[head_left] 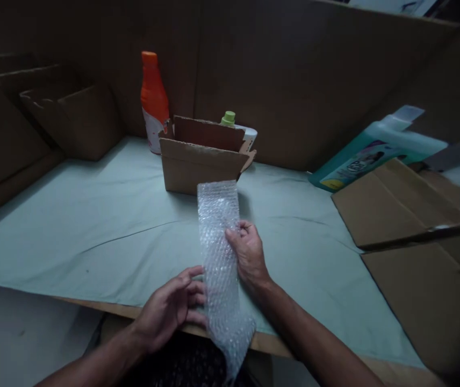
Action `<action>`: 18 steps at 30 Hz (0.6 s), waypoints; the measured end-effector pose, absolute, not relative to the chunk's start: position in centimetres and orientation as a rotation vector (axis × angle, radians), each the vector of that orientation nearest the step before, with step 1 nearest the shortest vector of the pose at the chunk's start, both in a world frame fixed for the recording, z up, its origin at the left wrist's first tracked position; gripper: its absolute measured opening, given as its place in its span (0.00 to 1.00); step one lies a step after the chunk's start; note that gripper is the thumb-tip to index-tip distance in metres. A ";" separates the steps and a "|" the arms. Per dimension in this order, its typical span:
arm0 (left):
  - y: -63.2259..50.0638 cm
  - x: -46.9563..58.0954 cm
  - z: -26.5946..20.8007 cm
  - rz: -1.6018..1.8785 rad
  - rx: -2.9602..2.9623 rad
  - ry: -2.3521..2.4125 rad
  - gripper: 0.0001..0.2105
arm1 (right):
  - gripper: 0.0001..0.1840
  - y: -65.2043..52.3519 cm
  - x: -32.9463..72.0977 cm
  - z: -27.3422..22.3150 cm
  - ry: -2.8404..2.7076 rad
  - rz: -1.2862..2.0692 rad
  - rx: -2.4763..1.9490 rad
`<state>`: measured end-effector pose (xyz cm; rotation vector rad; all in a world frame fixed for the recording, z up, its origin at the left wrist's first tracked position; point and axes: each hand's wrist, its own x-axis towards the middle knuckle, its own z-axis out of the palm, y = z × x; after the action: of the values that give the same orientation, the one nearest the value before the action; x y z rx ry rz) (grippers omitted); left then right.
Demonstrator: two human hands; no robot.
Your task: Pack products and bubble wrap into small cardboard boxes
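A long strip of clear bubble wrap (220, 269) runs from the table's middle down over its front edge, its lower end hanging and curled. My right hand (249, 252) pinches the strip's right edge, thumb on top and fingers behind. On the other side, my left hand (173, 309) has its fingers apart, with the fingertips at or just behind the strip's left edge; whether they touch it is hidden. Just beyond the strip's far end stands a small cardboard box (201, 166) with its top flaps up.
Behind the box stand an orange bottle (153, 97) and a partly hidden bottle with a green cap (228, 118). A teal jug (367, 150) leans at the right by cardboard boxes (399, 209). More boxes (72, 118) are at left. Pale green cloth (125, 209) covers the table.
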<state>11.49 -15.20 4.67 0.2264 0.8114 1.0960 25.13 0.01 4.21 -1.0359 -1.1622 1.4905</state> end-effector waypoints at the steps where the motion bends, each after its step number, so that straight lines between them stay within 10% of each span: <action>1: -16.2 11.4 4.1 1.120 0.205 0.838 0.30 | 0.27 -0.3 24.8 3.5 -1.179 1.520 -1.059; 7: -18.6 12.6 2.5 1.238 0.374 1.116 0.56 | 0.24 -1.3 27.1 3.5 -1.553 1.408 -1.162; 18: -19.3 8.9 5.3 1.187 0.388 1.314 0.44 | 0.27 -3.8 28.1 4.7 -2.629 0.811 -0.716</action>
<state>8.92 -19.34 5.28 0.3884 1.3136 1.1874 28.14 -3.76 4.70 -0.7162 -2.6291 0.8113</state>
